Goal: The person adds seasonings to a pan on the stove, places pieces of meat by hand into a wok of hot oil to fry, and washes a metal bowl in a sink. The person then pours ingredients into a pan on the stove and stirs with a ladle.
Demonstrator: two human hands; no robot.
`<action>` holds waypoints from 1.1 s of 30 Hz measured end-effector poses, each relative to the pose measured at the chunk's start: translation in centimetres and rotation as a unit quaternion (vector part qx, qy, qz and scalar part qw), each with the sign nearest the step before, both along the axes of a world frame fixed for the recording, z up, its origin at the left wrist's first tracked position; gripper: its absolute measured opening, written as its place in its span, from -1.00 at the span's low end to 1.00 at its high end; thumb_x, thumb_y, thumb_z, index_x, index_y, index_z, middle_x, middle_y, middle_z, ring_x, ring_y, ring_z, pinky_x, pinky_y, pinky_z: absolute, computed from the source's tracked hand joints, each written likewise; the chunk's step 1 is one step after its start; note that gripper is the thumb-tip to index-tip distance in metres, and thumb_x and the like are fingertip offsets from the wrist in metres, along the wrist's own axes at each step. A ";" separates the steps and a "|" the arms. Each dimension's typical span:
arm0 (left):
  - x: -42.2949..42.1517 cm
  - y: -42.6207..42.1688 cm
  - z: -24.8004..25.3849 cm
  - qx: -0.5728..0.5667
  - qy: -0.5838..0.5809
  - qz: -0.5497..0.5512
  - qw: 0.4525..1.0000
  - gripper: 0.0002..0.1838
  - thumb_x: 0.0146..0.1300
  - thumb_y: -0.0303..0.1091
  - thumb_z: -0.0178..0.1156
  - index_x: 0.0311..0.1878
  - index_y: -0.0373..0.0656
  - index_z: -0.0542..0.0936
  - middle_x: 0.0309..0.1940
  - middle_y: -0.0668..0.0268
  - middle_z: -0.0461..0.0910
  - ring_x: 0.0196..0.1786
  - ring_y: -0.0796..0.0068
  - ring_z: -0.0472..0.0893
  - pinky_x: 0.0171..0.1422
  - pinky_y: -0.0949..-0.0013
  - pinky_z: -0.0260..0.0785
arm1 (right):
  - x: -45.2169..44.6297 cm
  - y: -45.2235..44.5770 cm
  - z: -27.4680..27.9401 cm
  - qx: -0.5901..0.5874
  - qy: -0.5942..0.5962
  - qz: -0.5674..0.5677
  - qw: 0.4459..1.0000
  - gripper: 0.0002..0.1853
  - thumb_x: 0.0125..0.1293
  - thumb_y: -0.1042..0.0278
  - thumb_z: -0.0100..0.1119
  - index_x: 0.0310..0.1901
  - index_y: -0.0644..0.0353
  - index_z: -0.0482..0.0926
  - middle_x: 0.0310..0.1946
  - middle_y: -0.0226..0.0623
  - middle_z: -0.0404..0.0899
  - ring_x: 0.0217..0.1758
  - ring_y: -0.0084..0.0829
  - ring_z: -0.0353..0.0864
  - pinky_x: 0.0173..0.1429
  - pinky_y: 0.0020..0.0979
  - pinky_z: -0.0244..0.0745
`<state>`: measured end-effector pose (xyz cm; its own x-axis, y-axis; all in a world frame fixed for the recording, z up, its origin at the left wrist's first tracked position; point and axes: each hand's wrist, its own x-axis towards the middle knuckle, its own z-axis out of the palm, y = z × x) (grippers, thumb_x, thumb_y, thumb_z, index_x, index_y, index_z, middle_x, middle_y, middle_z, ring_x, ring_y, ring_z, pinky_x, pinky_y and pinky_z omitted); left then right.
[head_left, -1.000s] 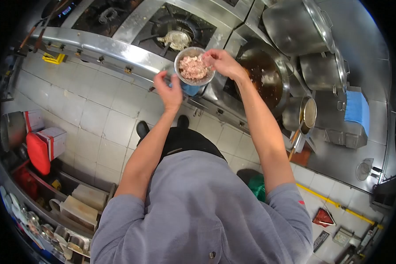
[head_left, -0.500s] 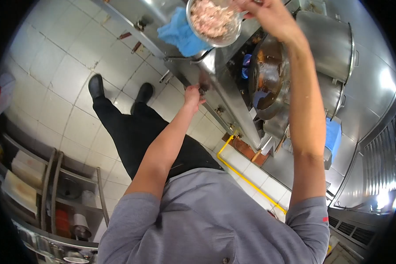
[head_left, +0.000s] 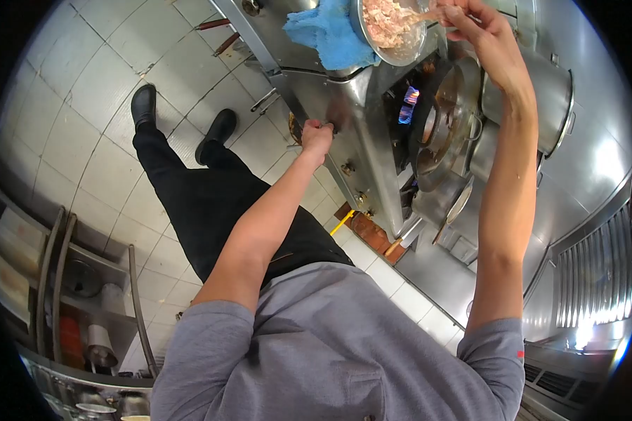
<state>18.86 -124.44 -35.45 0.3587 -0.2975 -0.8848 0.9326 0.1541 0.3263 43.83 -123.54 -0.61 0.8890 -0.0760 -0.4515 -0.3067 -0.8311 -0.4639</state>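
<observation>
My left hand (head_left: 317, 138) is closed around a knob on the stove's front panel; the fingers hide most of it. At the top, my right hand (head_left: 481, 28) pinches a slender, light-coloured utensil (head_left: 430, 15) whose far end is in pale pink minced meat (head_left: 386, 21). I cannot make out its exact kind. The meat is in a round metal bowl (head_left: 405, 53) on the stove edge, beside a crumpled blue cloth (head_left: 333, 35). Below my right hand a dark wok (head_left: 448, 123) stands next to a burning gas flame (head_left: 408, 105).
Large steel pots (head_left: 530, 105) stand behind the wok. A ladle (head_left: 458, 205) and a wooden-handled tool (head_left: 402, 238) lie near the stove's right end. Other stove knobs (head_left: 347, 168) line the front panel. At lower left is a shelf unit (head_left: 139, 309) with containers, over a tiled floor (head_left: 84, 140).
The view has shifted, so bowl, cloth and wok appear farther right. The flame shows larger and brighter. My left hand stays at the knob; my right hand remains by the bowl.
</observation>
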 end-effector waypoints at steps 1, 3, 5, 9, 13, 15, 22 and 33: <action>-0.2 -0.2 -0.4 0.001 0.001 0.001 1.000 -0.64 0.25 -0.25 0.24 0.05 -0.13 0.39 -0.13 0.28 0.50 -0.14 0.35 0.50 -0.21 0.16 0.46 | 0.0 -0.2 0.2 0.016 0.006 -0.032 0.999 -0.82 0.43 0.27 0.13 -0.16 0.19 0.60 -0.36 -0.53 0.61 -0.32 -0.65 0.51 -0.19 -0.58 0.40; 0.6 1.0 0.8 0.024 -0.013 0.008 1.000 -0.60 0.22 -0.27 0.26 0.06 -0.19 0.40 -0.11 0.24 0.50 -0.09 0.35 0.50 -0.16 0.24 0.43 | 0.7 -2.2 0.1 -0.010 -0.009 0.017 1.000 -0.80 0.43 0.26 0.13 -0.09 0.19 0.61 -0.27 -0.50 0.63 -0.23 -0.65 0.54 -0.11 -0.56 0.42; 1.6 2.8 2.7 0.050 -0.053 0.058 0.996 -0.60 0.19 -0.33 0.26 0.04 -0.25 0.43 -0.09 0.20 0.50 -0.09 0.34 0.51 -0.07 0.26 0.41 | 0.8 -3.3 0.1 -0.037 -0.026 0.063 0.997 -0.75 0.42 0.25 0.13 -0.02 0.20 0.62 -0.18 -0.48 0.65 -0.13 -0.65 0.56 -0.03 -0.54 0.45; 4.6 7.6 7.3 0.087 -0.227 0.223 0.944 -0.66 0.16 -0.43 0.25 -0.01 -0.28 0.45 -0.16 0.23 0.48 -0.17 0.38 0.47 -0.05 0.34 0.36 | -0.1 -3.7 0.5 0.021 -0.042 0.031 0.998 -0.76 0.42 0.28 0.12 -0.04 0.24 0.63 -0.26 -0.48 0.65 -0.21 -0.67 0.53 -0.07 -0.56 0.44; 10.6 13.5 15.2 0.119 -0.391 0.258 0.875 -0.69 0.15 -0.44 0.27 -0.04 -0.25 0.47 -0.19 0.26 0.47 -0.18 0.41 0.46 -0.10 0.38 0.33 | -1.1 -4.9 1.7 0.101 -0.075 0.001 0.992 -0.79 0.41 0.34 0.13 -0.06 0.27 0.63 -0.29 -0.47 0.67 -0.24 -0.69 0.53 -0.11 -0.59 0.44; 13.9 15.8 19.8 0.117 -0.525 0.228 0.811 -0.69 0.11 -0.44 0.31 -0.09 -0.24 0.48 -0.19 0.26 0.47 -0.16 0.42 0.47 -0.11 0.42 0.30 | -1.9 -4.3 3.0 0.106 -0.101 -0.020 0.989 -0.80 0.40 0.35 0.13 -0.06 0.26 0.63 -0.22 -0.41 0.70 -0.22 -0.68 0.55 -0.10 -0.57 0.45; 23.4 13.2 26.8 0.071 -0.715 -0.050 0.693 -0.50 0.00 -0.35 0.40 0.05 -0.27 0.54 -0.23 0.20 0.51 -0.22 0.36 0.51 -0.08 0.33 0.41 | -3.6 -4.0 7.9 0.225 -0.165 -0.069 0.958 -0.82 0.34 0.37 0.16 -0.11 0.21 0.67 -0.19 -0.40 0.70 -0.15 -0.61 0.61 -0.08 -0.51 0.48; 27.4 12.4 33.6 -0.087 -0.612 -0.240 0.748 -0.67 0.19 -0.58 0.13 0.04 -0.40 0.56 -0.28 0.17 0.66 -0.26 0.49 0.61 -0.07 0.40 0.48 | -6.5 -3.7 4.7 0.214 -0.257 -0.080 0.939 -0.66 0.22 0.44 0.33 0.01 0.35 0.58 -0.19 -0.31 0.61 -0.14 -0.52 0.60 -0.03 -0.44 0.53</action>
<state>46.27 -112.01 -1.84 0.6837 -0.7246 0.0869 -0.0879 0.0365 0.9955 37.38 -127.25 4.08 0.9905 -0.1364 0.0144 -0.0559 -0.4972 -0.8658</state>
